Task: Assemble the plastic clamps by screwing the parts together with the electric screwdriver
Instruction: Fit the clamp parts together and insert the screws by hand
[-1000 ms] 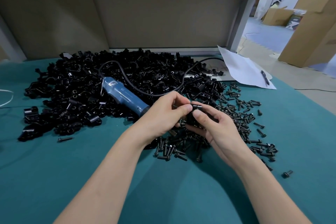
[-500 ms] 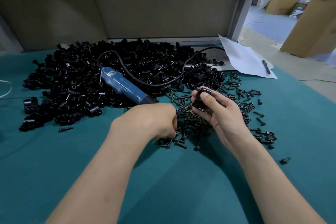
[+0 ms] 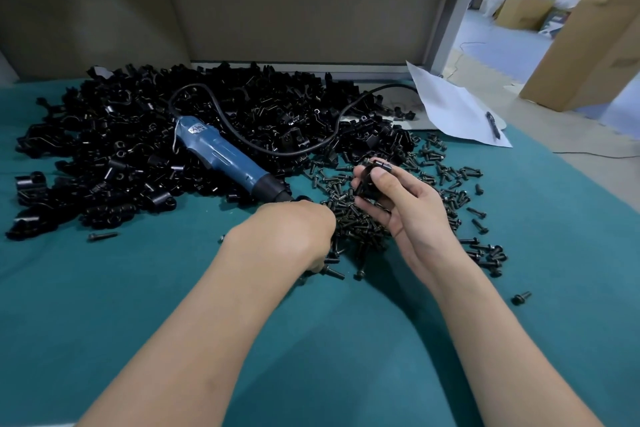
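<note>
My right hand (image 3: 398,205) holds a black plastic clamp (image 3: 372,180) between thumb and fingers, raised above the pile of black screws (image 3: 356,225). My left hand (image 3: 294,232) is lowered, knuckles up, onto the near edge of that screw pile; its fingertips are hidden, so what they hold cannot be seen. The blue electric screwdriver (image 3: 221,158) lies on the heap of black clamp parts (image 3: 138,149), tip pointing toward my left hand, its black cable looping back across the heap.
A teal mat (image 3: 138,288) covers the table. White paper (image 3: 450,108) with a pen (image 3: 493,123) lies at the far right corner. Loose screws (image 3: 521,297) are scattered to the right. A grey partition stands behind; cardboard boxes (image 3: 595,28) beyond the table's right side.
My left hand left the clamp and dropped down to the screw pile. My right hand kept the clamp and lifted it slightly away to the right.
</note>
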{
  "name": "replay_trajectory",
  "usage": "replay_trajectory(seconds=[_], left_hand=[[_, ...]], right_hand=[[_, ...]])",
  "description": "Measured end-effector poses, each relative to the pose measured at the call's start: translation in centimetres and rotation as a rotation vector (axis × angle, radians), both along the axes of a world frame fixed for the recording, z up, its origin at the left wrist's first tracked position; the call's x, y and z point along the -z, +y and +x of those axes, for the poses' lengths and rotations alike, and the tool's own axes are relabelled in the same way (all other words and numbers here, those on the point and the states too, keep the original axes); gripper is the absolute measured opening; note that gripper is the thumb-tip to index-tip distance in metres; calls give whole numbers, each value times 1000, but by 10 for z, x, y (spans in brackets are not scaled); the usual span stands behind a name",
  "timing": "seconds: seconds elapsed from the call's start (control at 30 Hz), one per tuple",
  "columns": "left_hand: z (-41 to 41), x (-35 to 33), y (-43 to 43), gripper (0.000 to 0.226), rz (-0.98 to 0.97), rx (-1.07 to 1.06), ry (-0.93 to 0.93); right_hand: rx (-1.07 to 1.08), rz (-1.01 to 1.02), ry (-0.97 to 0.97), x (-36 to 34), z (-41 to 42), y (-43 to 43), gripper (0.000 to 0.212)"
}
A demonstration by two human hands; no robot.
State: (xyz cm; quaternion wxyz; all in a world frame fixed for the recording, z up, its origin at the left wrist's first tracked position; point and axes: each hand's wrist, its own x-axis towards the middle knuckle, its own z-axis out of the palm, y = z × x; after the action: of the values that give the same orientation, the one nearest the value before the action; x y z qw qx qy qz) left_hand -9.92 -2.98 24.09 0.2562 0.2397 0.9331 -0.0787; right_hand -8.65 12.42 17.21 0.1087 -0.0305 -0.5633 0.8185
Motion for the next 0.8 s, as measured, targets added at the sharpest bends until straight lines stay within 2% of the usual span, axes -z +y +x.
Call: replay_trajectory(seconds=[0.13,0.2,0.27,0.33,0.4,0.47,0.53,0.8], left_hand=[[-5,0,-8,22,105,42,-15],[-11,0,-16,20,267,4,-68],[-20,0,-22,12,517,-42,-64],[-28,3,-24,3,849,-131,-5],[-36,9,-22,5,1182,-264,18],[-40,15,-19,8,1393,-365,-34],[-41,22,-16,8,1444,-379,-66],[-41,35,-8,8,1421,-288,-49]], right_hand=[[-4,-29,-14,-1,0,1,15],[-12,-58,-22,-2,0,1,20],[-21,-90,-32,-4,0,0,27],[-25,-113,-47,-6,0,0,35],[-36,-140,-54,-6,0,-1,34],[-57,-157,-49,-5,1,0,32],[-86,-175,-46,-4,0,0,33],[-133,-246,-39,-2,-1,2,31]])
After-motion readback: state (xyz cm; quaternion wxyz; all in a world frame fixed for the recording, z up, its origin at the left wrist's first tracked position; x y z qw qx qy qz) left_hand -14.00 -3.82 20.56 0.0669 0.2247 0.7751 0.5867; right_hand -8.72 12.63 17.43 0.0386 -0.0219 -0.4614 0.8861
